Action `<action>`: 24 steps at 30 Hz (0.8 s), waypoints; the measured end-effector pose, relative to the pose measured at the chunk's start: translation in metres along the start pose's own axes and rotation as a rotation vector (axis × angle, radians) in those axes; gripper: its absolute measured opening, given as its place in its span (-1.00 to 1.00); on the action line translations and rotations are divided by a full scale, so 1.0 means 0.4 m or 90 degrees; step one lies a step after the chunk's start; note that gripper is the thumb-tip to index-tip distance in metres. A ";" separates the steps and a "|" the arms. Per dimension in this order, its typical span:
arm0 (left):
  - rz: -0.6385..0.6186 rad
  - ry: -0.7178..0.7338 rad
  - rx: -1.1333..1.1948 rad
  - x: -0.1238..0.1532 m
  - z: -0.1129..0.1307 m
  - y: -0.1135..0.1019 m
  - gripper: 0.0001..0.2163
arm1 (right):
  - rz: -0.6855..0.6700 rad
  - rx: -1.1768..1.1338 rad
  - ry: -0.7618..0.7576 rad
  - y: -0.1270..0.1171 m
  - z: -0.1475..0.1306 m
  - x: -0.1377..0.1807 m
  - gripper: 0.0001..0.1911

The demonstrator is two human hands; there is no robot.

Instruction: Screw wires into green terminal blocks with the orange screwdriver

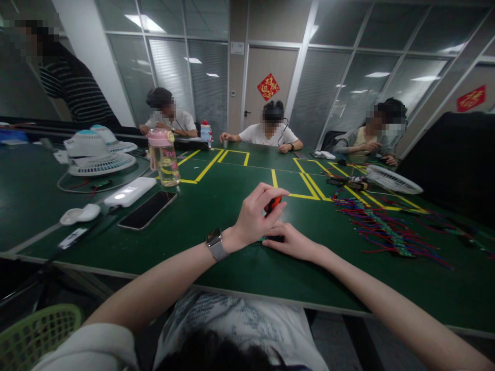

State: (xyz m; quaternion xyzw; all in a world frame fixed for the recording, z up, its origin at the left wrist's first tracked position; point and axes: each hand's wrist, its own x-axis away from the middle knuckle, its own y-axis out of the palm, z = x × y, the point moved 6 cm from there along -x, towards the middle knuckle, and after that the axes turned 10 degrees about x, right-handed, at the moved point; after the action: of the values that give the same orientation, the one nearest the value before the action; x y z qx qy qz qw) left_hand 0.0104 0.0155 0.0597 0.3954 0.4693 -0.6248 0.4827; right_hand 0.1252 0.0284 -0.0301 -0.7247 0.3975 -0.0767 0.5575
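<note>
My left hand (257, 212), with a watch on its wrist, is closed around the red-and-black handle (273, 205) of what looks like a screwdriver. The handle stands roughly upright, and its lower end is hidden behind my fingers. Just below it my right hand (291, 241) rests low on the green table (216, 221). Its thumb and fingers close around a small dark piece (276, 238) with a bit of green at one edge, perhaps a circuit board. Most of that piece is covered by my hands, which nearly touch each other.
On the left are a phone (148, 210), a white power bank (130, 192), a drink bottle (168, 164) and white fans (96, 154). Wired green circuit boards (381, 226) lie at right, near a fan grille (393, 179). Several people are around the table.
</note>
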 end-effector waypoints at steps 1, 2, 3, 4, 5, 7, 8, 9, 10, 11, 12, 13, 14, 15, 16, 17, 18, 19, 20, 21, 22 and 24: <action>0.000 0.000 0.001 0.000 0.000 0.000 -0.85 | 0.000 0.001 0.000 0.000 0.000 0.000 -0.73; 0.000 -0.001 0.002 0.000 0.000 -0.001 -0.85 | 0.000 0.002 -0.001 0.000 0.000 0.000 -0.73; 0.001 -0.001 0.004 0.000 0.000 -0.001 -0.85 | 0.000 0.003 -0.002 0.000 0.000 -0.001 -0.73; 0.001 0.000 0.005 0.000 0.000 -0.001 -0.85 | 0.000 0.004 -0.003 0.000 0.000 -0.001 -0.73; 0.001 0.000 0.005 0.000 0.000 -0.001 -0.85 | 0.000 0.004 -0.002 0.000 0.001 -0.001 -0.73; 0.002 0.002 0.004 0.000 0.000 -0.001 -0.85 | 0.002 0.002 -0.002 0.000 0.001 0.000 -0.73; 0.001 0.003 0.002 0.000 0.001 -0.001 -0.85 | 0.003 0.001 -0.001 0.000 0.001 0.000 -0.73; 0.002 0.003 -0.001 0.000 0.001 -0.001 -0.86 | 0.003 0.000 -0.001 -0.001 0.000 -0.001 -0.73; 0.001 0.002 -0.003 0.001 0.000 -0.001 -0.86 | 0.003 0.000 -0.001 -0.001 0.000 -0.001 -0.73; 0.001 0.000 -0.005 0.001 0.000 -0.001 -0.86 | 0.003 0.000 -0.002 -0.002 -0.001 -0.001 -0.73; 0.001 -0.001 -0.007 0.001 -0.001 -0.001 -0.86 | 0.002 -0.001 -0.004 -0.002 -0.002 -0.001 -0.73; 0.001 -0.002 -0.008 0.002 -0.002 0.000 -0.85 | 0.000 -0.001 -0.004 -0.002 -0.003 -0.002 -0.73; 0.001 -0.001 -0.007 0.002 -0.003 0.000 -0.85 | -0.001 -0.001 -0.004 -0.002 -0.004 -0.002 -0.73; 0.001 -0.001 -0.006 0.002 -0.003 0.000 -0.85 | -0.004 -0.002 -0.003 -0.002 -0.004 -0.002 -0.73; 0.000 -0.001 -0.005 0.001 -0.003 0.001 -0.85 | -0.005 -0.001 -0.001 -0.002 -0.004 -0.002 -0.73; 0.000 -0.001 -0.003 0.001 -0.003 0.001 -0.85 | -0.005 0.001 0.000 -0.002 -0.004 -0.002 -0.74; -0.002 -0.001 -0.001 0.000 -0.003 0.001 -0.85 | -0.004 0.002 0.002 -0.002 -0.004 -0.002 -0.75; -0.002 -0.001 0.000 0.000 -0.002 0.001 -0.85 | -0.003 0.003 0.003 -0.002 -0.003 -0.002 -0.75; -0.003 -0.001 0.000 -0.001 -0.001 0.001 -0.85 | -0.003 0.002 0.002 -0.003 -0.003 -0.002 -0.75; -0.004 -0.001 0.000 -0.001 0.000 0.000 -0.85 | -0.002 0.000 0.002 -0.003 -0.003 -0.002 -0.75; -0.005 0.000 -0.001 -0.001 0.002 0.000 -0.85 | -0.003 -0.001 0.002 -0.002 -0.003 -0.002 -0.75; -0.006 0.001 -0.004 -0.001 0.003 -0.001 -0.85 | -0.004 -0.002 0.003 -0.002 -0.003 -0.001 -0.75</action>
State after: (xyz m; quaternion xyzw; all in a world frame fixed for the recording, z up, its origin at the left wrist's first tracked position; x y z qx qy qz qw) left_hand 0.0102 0.0145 0.0603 0.3921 0.4731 -0.6254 0.4809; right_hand 0.1247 0.0279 -0.0288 -0.7267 0.3967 -0.0790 0.5552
